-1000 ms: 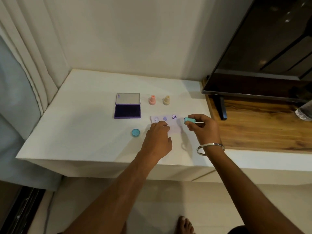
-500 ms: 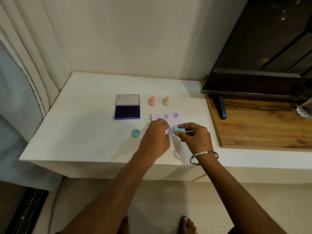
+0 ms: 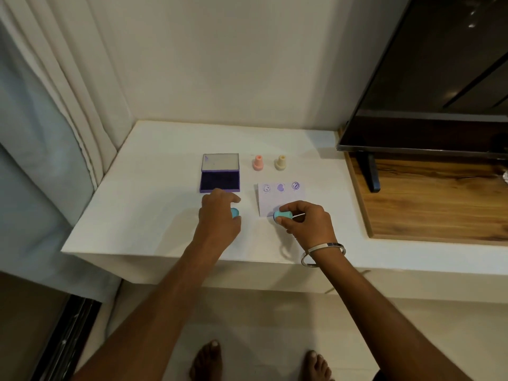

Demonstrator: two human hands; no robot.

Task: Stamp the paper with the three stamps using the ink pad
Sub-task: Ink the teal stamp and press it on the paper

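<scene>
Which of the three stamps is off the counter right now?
The teal stamp, held sideways in the right hand; the pink stamp and cream stamp stand upright.

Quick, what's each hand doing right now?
Left hand: over the teal cap; grip cannot be told.
Right hand: holding the teal stamp.

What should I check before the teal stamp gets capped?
1. Three prints on the paper: ok.
2. Right hand grips the teal stamp: ok.
3. Left hand at the teal cap: ok, but grip cannot tell.
4. Pink stamp and cream stamp upright, set aside: ok.
5. Ink pad closed: not ok, lid open.
</scene>
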